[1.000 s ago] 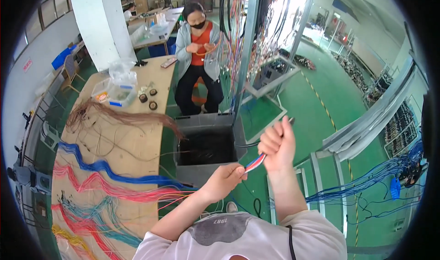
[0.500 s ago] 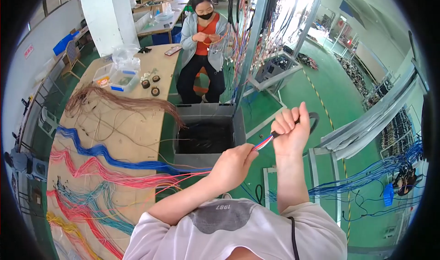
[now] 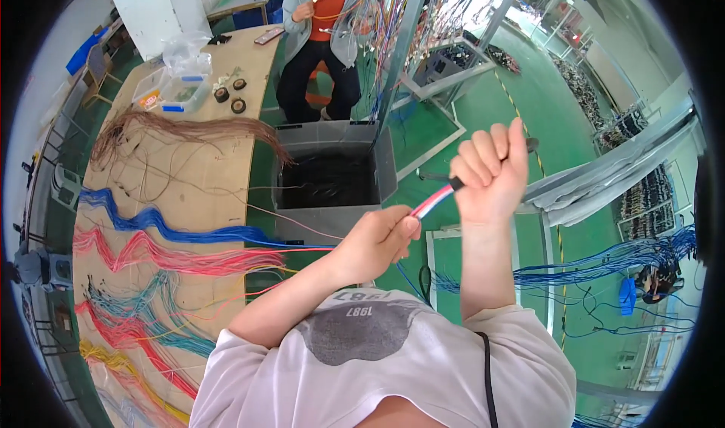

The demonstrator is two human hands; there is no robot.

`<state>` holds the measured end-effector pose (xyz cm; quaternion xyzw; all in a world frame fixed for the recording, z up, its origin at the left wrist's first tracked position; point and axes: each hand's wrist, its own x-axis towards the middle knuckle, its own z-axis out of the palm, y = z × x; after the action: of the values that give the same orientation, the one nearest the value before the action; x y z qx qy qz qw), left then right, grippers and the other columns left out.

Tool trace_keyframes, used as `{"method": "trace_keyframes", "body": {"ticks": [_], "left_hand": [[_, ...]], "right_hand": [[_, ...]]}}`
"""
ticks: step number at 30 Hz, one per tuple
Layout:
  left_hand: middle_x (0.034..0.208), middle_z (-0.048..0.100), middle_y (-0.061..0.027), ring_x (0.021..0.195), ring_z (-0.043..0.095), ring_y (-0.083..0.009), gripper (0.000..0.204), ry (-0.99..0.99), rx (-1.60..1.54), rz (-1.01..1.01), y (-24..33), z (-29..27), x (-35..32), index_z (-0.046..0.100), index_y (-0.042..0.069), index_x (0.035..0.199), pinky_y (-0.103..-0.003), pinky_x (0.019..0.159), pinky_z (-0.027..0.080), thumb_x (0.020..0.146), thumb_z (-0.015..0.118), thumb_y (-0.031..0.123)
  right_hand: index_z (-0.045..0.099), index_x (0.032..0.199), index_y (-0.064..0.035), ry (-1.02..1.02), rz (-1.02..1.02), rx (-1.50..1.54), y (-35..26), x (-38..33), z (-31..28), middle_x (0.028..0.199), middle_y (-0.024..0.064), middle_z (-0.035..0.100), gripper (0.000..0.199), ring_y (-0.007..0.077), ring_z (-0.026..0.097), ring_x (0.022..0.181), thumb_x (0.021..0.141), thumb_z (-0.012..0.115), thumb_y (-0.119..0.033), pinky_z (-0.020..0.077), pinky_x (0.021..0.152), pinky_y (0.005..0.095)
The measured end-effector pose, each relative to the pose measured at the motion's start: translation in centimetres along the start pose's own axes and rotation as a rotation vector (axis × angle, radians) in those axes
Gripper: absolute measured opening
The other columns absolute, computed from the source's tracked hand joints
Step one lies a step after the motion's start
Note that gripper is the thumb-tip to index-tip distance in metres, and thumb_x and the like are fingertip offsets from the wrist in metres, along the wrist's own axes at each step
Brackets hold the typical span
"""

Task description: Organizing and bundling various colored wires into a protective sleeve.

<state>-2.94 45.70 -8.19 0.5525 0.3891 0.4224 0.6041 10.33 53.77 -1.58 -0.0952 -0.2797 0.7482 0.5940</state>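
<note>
My left hand (image 3: 377,239) is closed round a bundle of thin wires, in front of my chest. The wires (image 3: 435,200), red, white and blue, run from it up to the right into a black sleeve (image 3: 457,183). My right hand (image 3: 491,173) grips that sleeve in a fist. A piece of the black sleeve sticks out behind the right fist, and its middle is hidden by the fingers. Beyond my left hand, single red, yellow and orange wires trail left toward the table.
On the wooden table (image 3: 219,160) at left lie brown wires (image 3: 189,130), blue wires (image 3: 170,226), red wires (image 3: 181,258) and teal wires. A grey bin (image 3: 328,217) stands ahead. A person (image 3: 321,50) sits behind it, handling wires. Blue wires (image 3: 604,262) hang at right beside metal frames.
The view has tipped downward, so the surroundings sit higher. My hands are slightly farther apart, showing more wire between them. The sleeve's loop behind my right hand shows less.
</note>
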Motion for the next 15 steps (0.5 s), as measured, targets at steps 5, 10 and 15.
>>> {"method": "trace_keyframes", "body": {"ticks": [5,10,15], "left_hand": [[0.061,0.041,0.0001,0.055,0.043,-0.0066,0.028,0.003,0.037,-0.009,0.4,-1.1,0.1,0.044,0.001,0.075,-0.021,0.051,0.037,0.090,0.034,0.022],[0.066,0.045,-0.0015,0.063,0.049,-0.0101,0.027,-0.254,-0.138,0.040,-1.6,-0.6,-0.2,0.045,0.000,0.080,-0.023,0.060,0.038,0.090,0.035,0.023],[0.064,0.047,-0.0021,0.061,0.049,-0.0094,0.031,-0.258,0.094,0.017,-0.8,0.2,-0.3,0.049,-0.002,0.087,-0.023,0.053,0.040,0.088,0.039,0.028]], "right_hand": [[0.033,0.056,-0.0132,0.045,0.258,-0.033,3.9,-1.2,-0.3,0.042,-0.0051,0.022,0.040,0.0055,0.017,0.034,0.088,0.034,-0.036,0.0146,0.030,0.0203],[0.033,0.056,-0.0134,-0.168,0.230,-0.031,0.5,0.2,0.1,0.042,-0.0050,0.023,0.040,0.0041,0.018,0.032,0.090,0.029,-0.034,0.0141,0.029,0.0187],[0.034,0.056,-0.0138,-0.099,0.417,0.060,3.6,-1.1,0.5,0.042,-0.0054,0.021,0.039,0.0049,0.017,0.032,0.090,0.031,-0.034,0.0150,0.029,0.0193]]}}
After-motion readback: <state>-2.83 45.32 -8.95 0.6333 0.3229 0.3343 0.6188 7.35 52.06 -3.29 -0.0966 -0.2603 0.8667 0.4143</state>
